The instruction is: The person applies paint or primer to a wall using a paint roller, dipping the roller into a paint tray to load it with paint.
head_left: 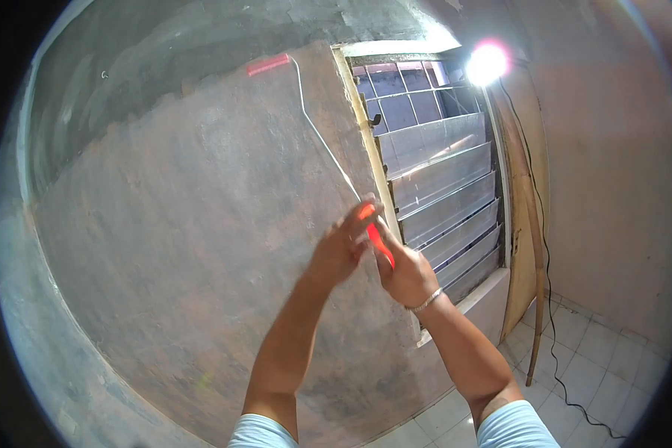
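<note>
The left hand (340,246) and right hand (411,275) curl their fingers around the red-orange plastic handle (377,239), likely sharing leverage over the distant pink cylindrical roller (269,65).

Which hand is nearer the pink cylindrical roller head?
Left. The left hand is at the slim red handle's upper end, by the thin metal rod; the right hand is lower on the handle, farther from the roller head.
</note>
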`<state>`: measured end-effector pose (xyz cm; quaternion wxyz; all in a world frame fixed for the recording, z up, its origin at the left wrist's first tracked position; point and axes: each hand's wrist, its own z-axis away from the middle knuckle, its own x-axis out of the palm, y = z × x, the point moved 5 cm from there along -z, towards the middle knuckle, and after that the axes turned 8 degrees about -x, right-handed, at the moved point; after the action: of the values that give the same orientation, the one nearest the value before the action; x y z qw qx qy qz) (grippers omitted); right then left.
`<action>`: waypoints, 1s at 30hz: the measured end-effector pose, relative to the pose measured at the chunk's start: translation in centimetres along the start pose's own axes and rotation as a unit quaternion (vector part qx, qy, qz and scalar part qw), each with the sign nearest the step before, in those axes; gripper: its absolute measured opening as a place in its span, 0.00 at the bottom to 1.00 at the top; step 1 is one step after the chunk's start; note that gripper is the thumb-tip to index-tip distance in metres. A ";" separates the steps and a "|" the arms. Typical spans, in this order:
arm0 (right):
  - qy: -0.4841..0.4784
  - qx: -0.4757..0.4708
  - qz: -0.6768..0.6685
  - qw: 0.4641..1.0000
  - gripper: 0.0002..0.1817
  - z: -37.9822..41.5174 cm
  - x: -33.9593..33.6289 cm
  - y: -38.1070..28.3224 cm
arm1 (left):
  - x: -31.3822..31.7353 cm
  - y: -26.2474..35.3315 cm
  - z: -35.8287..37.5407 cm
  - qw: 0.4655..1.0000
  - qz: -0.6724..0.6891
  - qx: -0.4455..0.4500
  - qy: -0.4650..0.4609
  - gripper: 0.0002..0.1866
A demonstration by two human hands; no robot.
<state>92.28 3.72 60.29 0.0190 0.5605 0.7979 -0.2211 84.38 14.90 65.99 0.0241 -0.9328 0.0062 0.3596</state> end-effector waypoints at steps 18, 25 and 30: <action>0.025 -0.015 0.008 1.000 0.35 0.0 -0.9 5.8 | 4.0 0.5 -3.0 1.000 -0.023 0.017 0.012 0.32; -0.067 0.102 -0.036 0.992 0.33 24.3 0.8 10.7 | 20.7 4.0 15.8 0.986 0.120 -0.030 -0.108 0.33; -0.092 0.131 -0.014 0.987 0.32 27.1 1.9 10.6 | 20.0 5.4 15.8 0.949 0.237 -0.103 -0.181 0.31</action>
<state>95.21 -1.84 31.86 0.0159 0.5242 0.7644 -0.3750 88.46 10.36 40.68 -0.1573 -0.8214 0.1852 0.5160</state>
